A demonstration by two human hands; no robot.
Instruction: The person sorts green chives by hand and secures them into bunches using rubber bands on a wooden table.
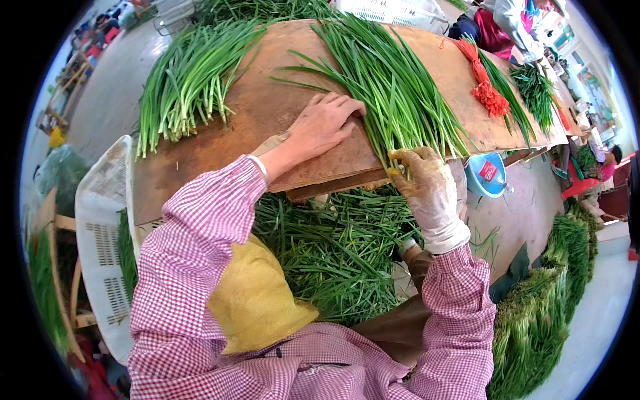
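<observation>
A loose bunch of garlic chives lies fanned over the wooden board, its pale stalk ends toward me at the board's near edge. My right hand, in a stained whitish glove, has thumb and fingers closed on some of those stalk ends. Bare and palm down, my left hand rests on the board left of the bunch. Its fingers are loosely bent and slightly apart, with the fingertips touching the bunch's left edge. Nothing shows in its grip.
A second chive pile lies at the board's left, red ties at its right. A white plastic crate stands at left. Loose leaves heap below the board. Right of it are a blue basin and stacked chives. Other people work beyond.
</observation>
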